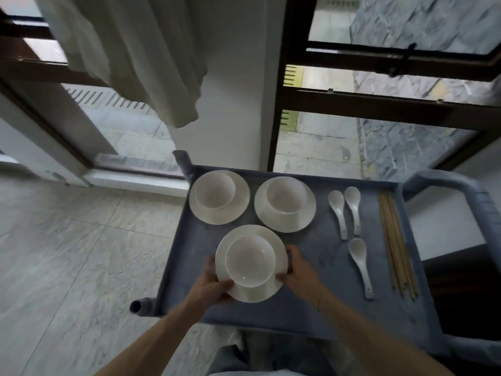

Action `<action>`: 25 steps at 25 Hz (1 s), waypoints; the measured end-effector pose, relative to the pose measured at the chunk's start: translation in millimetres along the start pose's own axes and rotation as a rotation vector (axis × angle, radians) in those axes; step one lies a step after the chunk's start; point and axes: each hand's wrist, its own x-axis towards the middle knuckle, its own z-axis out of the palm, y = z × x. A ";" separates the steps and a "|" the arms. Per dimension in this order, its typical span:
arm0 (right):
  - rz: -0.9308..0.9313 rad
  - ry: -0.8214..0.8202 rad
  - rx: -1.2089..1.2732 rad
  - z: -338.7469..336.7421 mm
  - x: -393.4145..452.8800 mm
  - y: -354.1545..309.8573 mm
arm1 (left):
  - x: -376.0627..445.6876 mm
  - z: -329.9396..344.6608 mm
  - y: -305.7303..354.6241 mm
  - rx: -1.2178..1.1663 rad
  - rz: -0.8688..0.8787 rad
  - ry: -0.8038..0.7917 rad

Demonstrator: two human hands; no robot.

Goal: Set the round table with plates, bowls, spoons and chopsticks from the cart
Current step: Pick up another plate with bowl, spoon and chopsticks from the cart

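Note:
On the grey cart [320, 251] stand three white plates, each with a white bowl in it. The near plate [244, 294] with its bowl [250, 261] is gripped at both rims: my left hand [214, 283] curls round its left edge, my right hand [298, 267] round its right edge. Two more plate-and-bowl sets sit at the back, one on the left [219, 196] and one in the middle [285, 204]. Three white spoons [349, 213] lie to the right. A bundle of wooden chopsticks [397, 242] lies along the cart's right side.
The cart's handle [458, 183] curves up at the right. A white pillar [233, 104] and dark-framed windows stand just behind the cart, with a pale curtain [130, 58] hanging at the upper left. Tiled floor [67, 253] spreads to the left. The round table is out of view.

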 end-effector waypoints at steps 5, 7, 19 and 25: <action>0.053 0.066 0.056 -41.5 -14.8 45.2 | 20.3 57.7 7.0 -0.069 -0.030 -0.088; 0.061 0.107 0.033 -57.4 -21.5 59.8 | 25.9 79.6 9.8 -0.081 -0.043 -0.104; 0.210 0.511 -0.228 -120.2 -27.3 113.8 | 27.3 139.8 23.8 0.011 -0.040 -0.091; 0.200 0.427 -0.406 -118.0 -12.8 102.2 | 25.9 141.5 30.3 0.008 -0.053 -0.069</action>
